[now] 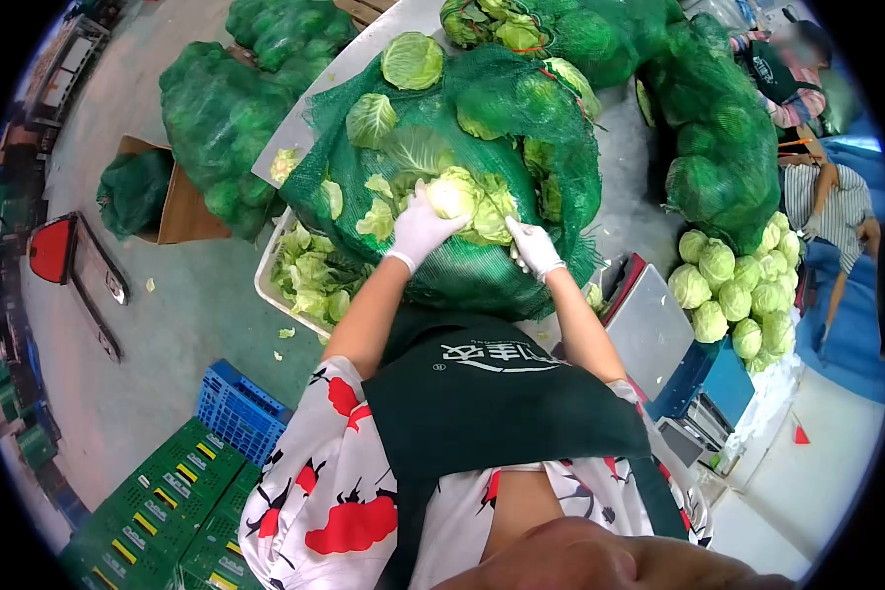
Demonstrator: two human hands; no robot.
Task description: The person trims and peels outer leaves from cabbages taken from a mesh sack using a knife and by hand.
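A pale cabbage (452,195) with loosened outer leaves lies on a large green mesh sack (472,275) on the table. My left hand (425,228), in a white glove, grips the left side of this cabbage. On its right, my gloved right hand (534,246) is closed at the edge of a loose green leaf (492,211). Torn leaf pieces (376,218) lie on the mesh just left of my left hand. Two more cabbages (412,61) rest farther up on the sack.
A white crate of leaves (305,275) stands below left. Trimmed cabbages (737,280) are piled at the right, beside a metal scale (649,329). Full mesh sacks (216,128) stand on the floor at left. Green crates (157,501) are lower left. Co-workers (831,202) are at far right.
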